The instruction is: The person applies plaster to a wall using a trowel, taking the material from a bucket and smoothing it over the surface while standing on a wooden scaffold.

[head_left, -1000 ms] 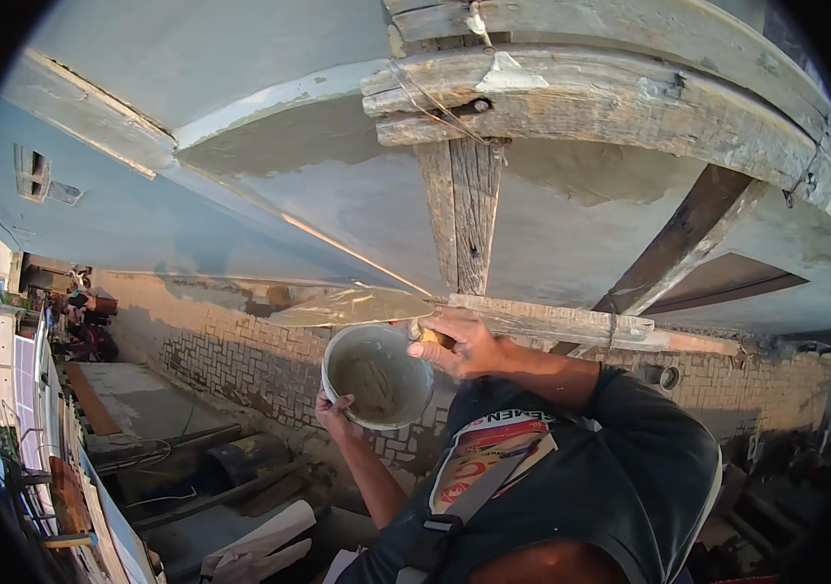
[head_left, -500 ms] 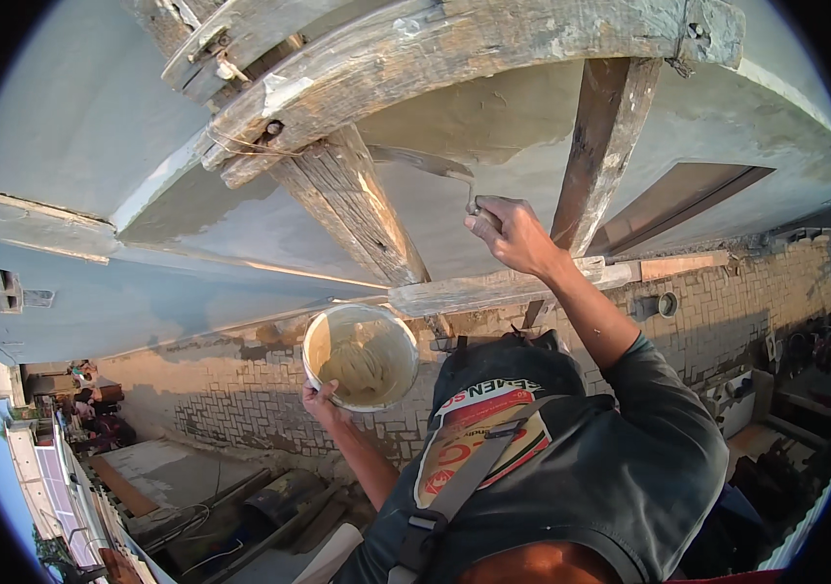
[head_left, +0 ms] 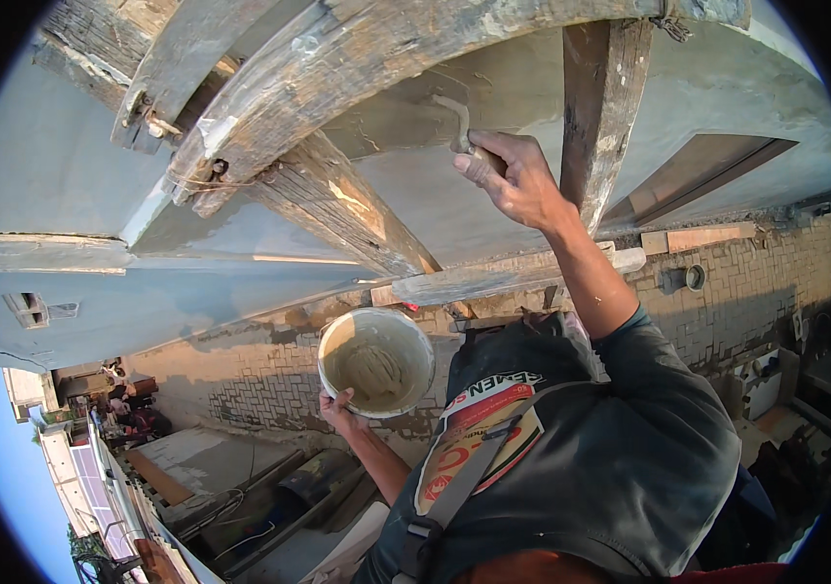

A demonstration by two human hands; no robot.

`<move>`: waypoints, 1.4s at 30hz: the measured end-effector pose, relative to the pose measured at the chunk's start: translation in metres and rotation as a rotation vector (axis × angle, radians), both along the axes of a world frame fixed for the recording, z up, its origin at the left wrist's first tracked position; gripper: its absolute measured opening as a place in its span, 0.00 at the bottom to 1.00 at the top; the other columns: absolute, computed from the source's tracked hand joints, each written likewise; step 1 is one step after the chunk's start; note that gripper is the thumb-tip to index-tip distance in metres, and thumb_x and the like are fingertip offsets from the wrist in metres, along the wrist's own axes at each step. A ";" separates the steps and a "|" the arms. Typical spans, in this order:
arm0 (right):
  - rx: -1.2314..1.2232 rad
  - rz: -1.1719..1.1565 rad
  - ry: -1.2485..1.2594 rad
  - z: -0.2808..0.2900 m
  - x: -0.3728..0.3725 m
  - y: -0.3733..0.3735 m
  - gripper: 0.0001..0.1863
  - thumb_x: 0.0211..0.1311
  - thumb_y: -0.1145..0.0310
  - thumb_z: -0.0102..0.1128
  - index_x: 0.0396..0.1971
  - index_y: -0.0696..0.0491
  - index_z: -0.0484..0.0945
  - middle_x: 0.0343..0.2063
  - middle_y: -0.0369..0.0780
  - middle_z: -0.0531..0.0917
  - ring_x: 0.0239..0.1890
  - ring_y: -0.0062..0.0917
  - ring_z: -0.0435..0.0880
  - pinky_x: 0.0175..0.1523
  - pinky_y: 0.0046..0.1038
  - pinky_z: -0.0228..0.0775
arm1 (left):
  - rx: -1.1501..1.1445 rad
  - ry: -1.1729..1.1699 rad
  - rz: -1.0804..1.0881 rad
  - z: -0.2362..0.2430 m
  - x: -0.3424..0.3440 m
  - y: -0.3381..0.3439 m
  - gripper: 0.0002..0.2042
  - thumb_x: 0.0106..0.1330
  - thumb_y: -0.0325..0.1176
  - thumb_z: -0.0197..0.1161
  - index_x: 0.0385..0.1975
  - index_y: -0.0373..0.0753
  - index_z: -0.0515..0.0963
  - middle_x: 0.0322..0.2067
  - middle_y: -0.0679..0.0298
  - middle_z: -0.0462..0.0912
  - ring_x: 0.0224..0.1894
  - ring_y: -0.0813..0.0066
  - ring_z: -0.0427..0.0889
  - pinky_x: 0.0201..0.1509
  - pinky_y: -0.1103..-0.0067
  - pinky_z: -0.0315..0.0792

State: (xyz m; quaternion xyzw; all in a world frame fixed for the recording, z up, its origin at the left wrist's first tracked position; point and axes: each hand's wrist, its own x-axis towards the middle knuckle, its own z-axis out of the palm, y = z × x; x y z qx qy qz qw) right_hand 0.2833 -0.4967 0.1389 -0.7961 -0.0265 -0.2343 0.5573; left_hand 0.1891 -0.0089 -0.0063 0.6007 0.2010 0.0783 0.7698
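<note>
My left hand (head_left: pixel 337 409) grips a round whitish bucket (head_left: pixel 426 355) by its near rim, the thumb hooked over the edge. Inside lies wet grey-tan plaster (head_left: pixel 372 378), its surface ridged. Raised ahead of me, my right hand (head_left: pixel 520 177) is closed around the handle of a trowel (head_left: pixel 461 122). Its bent metal neck points up to the grey wall (head_left: pixel 425 190), against a darker damp patch of plaster (head_left: pixel 386 117). The blade is hard to make out there.
A thick weathered beam (head_left: pixel 357 49) curves across the top, joined to a slanting post (head_left: pixel 337 200) and an upright post (head_left: pixel 602 117). Below them runs a horizontal plank (head_left: pixel 493 278). Far beneath is a brick-paved ground (head_left: pixel 269 389) with a small bucket (head_left: pixel 694 277).
My right hand and trowel have moved up along the wall, and the blade no longer shows plainly. The bucket stays in my left hand, slightly further right in view.
</note>
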 end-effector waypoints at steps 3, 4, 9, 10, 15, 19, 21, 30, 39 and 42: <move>-0.100 0.071 0.111 -0.016 -0.010 0.006 0.16 0.64 0.62 0.62 0.30 0.63 0.77 0.22 0.47 0.77 0.24 0.34 0.73 0.33 0.35 0.66 | 0.069 0.003 0.019 -0.010 -0.008 0.013 0.15 0.39 0.14 0.58 0.31 0.32 0.76 0.34 0.54 0.83 0.33 0.61 0.84 0.42 0.67 0.81; -0.262 0.080 0.230 -0.024 -0.007 0.011 0.14 0.62 0.64 0.61 0.31 0.62 0.77 0.23 0.50 0.79 0.27 0.41 0.76 0.36 0.39 0.68 | 0.029 0.033 0.010 -0.010 -0.007 0.015 0.16 0.38 0.14 0.58 0.31 0.32 0.76 0.33 0.56 0.83 0.33 0.63 0.83 0.42 0.69 0.80; -0.296 0.036 0.423 -0.005 0.017 0.013 0.12 0.60 0.65 0.59 0.31 0.61 0.78 0.26 0.52 0.81 0.32 0.48 0.81 0.41 0.45 0.71 | 0.012 0.099 -0.001 0.006 -0.002 0.001 0.17 0.36 0.13 0.58 0.30 0.33 0.76 0.32 0.58 0.83 0.31 0.67 0.82 0.41 0.71 0.78; -0.295 0.037 0.419 0.003 0.016 0.009 0.12 0.60 0.65 0.59 0.31 0.61 0.78 0.26 0.52 0.81 0.32 0.48 0.81 0.41 0.45 0.71 | 0.018 0.073 -0.008 0.006 0.000 -0.001 0.16 0.36 0.13 0.58 0.30 0.33 0.76 0.31 0.58 0.83 0.31 0.67 0.81 0.40 0.72 0.78; 0.040 -0.070 0.063 0.025 -0.012 0.004 0.17 0.62 0.63 0.67 0.37 0.64 0.79 0.23 0.43 0.78 0.25 0.23 0.69 0.31 0.29 0.64 | -0.005 0.028 0.056 0.001 -0.008 0.004 0.16 0.37 0.14 0.60 0.30 0.34 0.76 0.31 0.59 0.83 0.31 0.68 0.81 0.40 0.73 0.78; -0.066 0.092 0.151 -0.001 -0.003 0.017 0.15 0.64 0.65 0.64 0.34 0.65 0.77 0.23 0.46 0.76 0.23 0.27 0.64 0.29 0.31 0.61 | 0.010 0.001 0.058 0.002 -0.004 -0.005 0.15 0.37 0.14 0.60 0.29 0.34 0.75 0.31 0.59 0.82 0.30 0.69 0.80 0.41 0.73 0.78; -0.137 0.156 0.204 0.000 0.010 0.026 0.15 0.64 0.63 0.60 0.33 0.64 0.77 0.24 0.53 0.77 0.25 0.46 0.71 0.35 0.40 0.65 | 0.006 0.020 0.112 0.000 -0.002 -0.011 0.15 0.36 0.14 0.60 0.28 0.34 0.75 0.31 0.59 0.83 0.30 0.69 0.80 0.41 0.74 0.77; -0.439 0.297 0.378 0.016 0.063 0.052 0.10 0.60 0.70 0.58 0.33 0.64 0.75 0.20 0.48 0.77 0.23 0.36 0.72 0.35 0.35 0.65 | -0.128 0.004 0.229 -0.040 -0.024 -0.032 0.19 0.31 0.16 0.59 0.30 0.33 0.77 0.40 0.61 0.83 0.38 0.72 0.81 0.45 0.78 0.75; -0.041 0.154 0.189 0.058 0.021 0.036 0.15 0.65 0.62 0.62 0.36 0.62 0.80 0.21 0.36 0.78 0.24 0.18 0.74 0.30 0.22 0.67 | -0.220 0.058 0.471 -0.070 -0.081 -0.040 0.15 0.34 0.21 0.61 0.27 0.37 0.72 0.32 0.64 0.81 0.29 0.77 0.77 0.36 0.81 0.73; -0.226 0.281 0.339 0.050 0.032 0.022 0.15 0.65 0.62 0.63 0.34 0.63 0.80 0.21 0.37 0.78 0.24 0.18 0.75 0.30 0.22 0.68 | -0.230 0.102 0.485 -0.106 -0.099 -0.029 0.15 0.33 0.19 0.59 0.26 0.36 0.72 0.40 0.62 0.81 0.35 0.75 0.78 0.44 0.79 0.72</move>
